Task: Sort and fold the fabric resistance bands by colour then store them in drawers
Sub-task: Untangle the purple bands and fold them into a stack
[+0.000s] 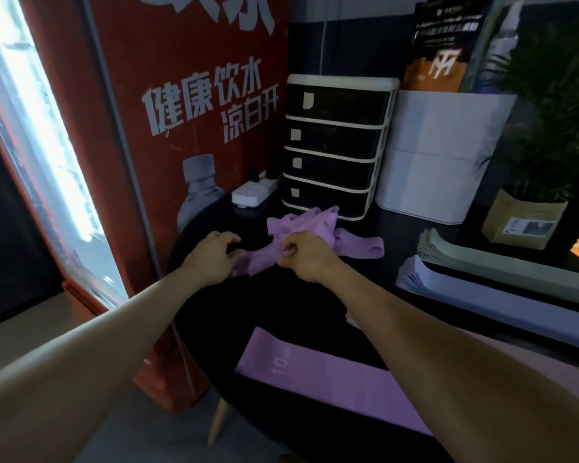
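1. Centrally, a purple band (254,259) is held between both hands above the black table (315,305); it is stretched from the left hand (211,259) to the right hand (303,259).
2. The left end of that band is gripped by the left hand, with fingers curled over the fabric.
3. The right end is pinched by the right hand, thumb and curled fingers closed on the cloth.
4. Just beyond the hands, a heap of purple bands (315,220) is seen lying crumpled on the table, with one loop trailing out to the right.
5. Near the viewer, a flat purple band marked 10 (315,375) is laid out on the table, partly covered by the right forearm.
6. At the far side, a drawer unit (335,145) with four dark drawers in a cream frame is set on the table, all drawers closed, just behind the heap.
7. To the right, a stack of pale green bands (502,259) and a stack of pale lilac bands (482,295) are arranged side by side, the green one farther away.
8. A white box (438,155) is placed right of the drawer unit, and a potted plant (532,202) farther right.
9. On the left, a red cooler (181,128) with white lettering is stood against the table; a white power strip (253,193) is seen beside the drawer unit.
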Tool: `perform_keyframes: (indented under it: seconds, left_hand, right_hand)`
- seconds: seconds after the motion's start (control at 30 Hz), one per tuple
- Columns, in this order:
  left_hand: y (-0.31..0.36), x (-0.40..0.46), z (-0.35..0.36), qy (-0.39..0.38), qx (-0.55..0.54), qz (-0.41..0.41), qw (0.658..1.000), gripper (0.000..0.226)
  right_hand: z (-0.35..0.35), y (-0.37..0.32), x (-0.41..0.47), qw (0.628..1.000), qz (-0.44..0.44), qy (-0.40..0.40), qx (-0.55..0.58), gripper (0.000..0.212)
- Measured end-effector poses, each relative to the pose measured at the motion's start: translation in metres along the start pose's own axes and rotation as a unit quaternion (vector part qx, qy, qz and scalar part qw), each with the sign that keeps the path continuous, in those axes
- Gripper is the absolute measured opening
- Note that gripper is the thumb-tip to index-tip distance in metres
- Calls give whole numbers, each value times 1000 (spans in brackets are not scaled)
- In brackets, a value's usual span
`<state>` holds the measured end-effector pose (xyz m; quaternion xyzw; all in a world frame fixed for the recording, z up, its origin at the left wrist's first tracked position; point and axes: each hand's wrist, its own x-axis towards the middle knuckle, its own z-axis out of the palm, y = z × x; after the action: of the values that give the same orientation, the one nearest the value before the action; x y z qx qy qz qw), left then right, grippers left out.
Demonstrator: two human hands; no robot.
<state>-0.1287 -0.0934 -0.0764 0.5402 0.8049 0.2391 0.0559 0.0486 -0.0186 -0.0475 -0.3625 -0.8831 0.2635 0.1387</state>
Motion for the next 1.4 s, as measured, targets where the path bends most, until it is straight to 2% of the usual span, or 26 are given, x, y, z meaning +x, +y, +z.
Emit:
perform_keyframes:
  seconds: [0.1,0.2,0.47,0.6,0.73,0.87,0.97,1.07,1.23,1.4]
  left_hand:
    - [-5,2,5,-28,-25,-1,999,43]
    - [-5,2,7,-20,-55,25,998,36]
    - [10,-7,-9,22,-116,76,990,4]
    - [28,-13,-35,26,-175,95,980,19]
    - [50,-17,-60,-1,-294,88,952,24]
    - [77,-18,-81,-17,-381,96,919,13]
    - [96,-20,-92,-18,-448,95,889,15]
    - [110,-24,-98,-26,-464,95,880,18]
    - [134,-33,-104,-81,-444,145,880,18]
    - [149,-38,-112,-81,-469,156,866,24]
  right_hand:
    - [9,-1,11,1000,5,-28,-6,28]
    - [16,-1,13,999,10,-26,27,29]
    - [13,-5,6,992,16,0,128,8]
    - [-13,-10,-5,967,3,52,251,22]
    - [-48,-21,-18,954,-32,92,284,23]
    - [-78,-33,-26,935,-61,122,326,23]
    - [-96,-43,-34,932,-72,135,329,22]
    - [-112,-51,-43,928,-91,143,332,17]
    - [-126,-64,-56,910,-106,132,379,20]
    - [-139,-64,-70,901,-114,123,401,21]
